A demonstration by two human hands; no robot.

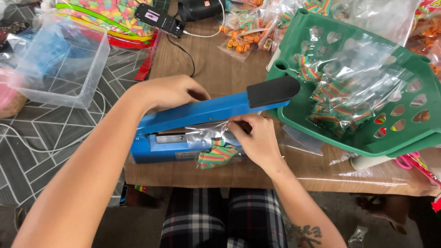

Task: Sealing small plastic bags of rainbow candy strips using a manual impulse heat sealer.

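One candy bag point(216, 149) is sitting unsealed in the blue sealer point(202, 121) at the tabletop's near edge; I'm pinching it with my right hand point(257, 138), left hand point(172, 92) pressing the arm; many filled bags are waiting in the green basket point(413, 138).

- The left forearm ran from the lower left corner up toward the middle, bare and nearly straight.
- The left hand point(172, 92) lay palm down at the end of it, wrist level, fingers curled under and out of sight, thumb tucked toward the palm.
- The right forearm rose from the bottom edge, right of centre, leaning left; a dark tattoo showed near its lower end.
- The right hand point(257, 138) was bent in at the wrist, back upward, fingertips and thumb pinched together at its upper left.
- The two hands were near each other, not touching.
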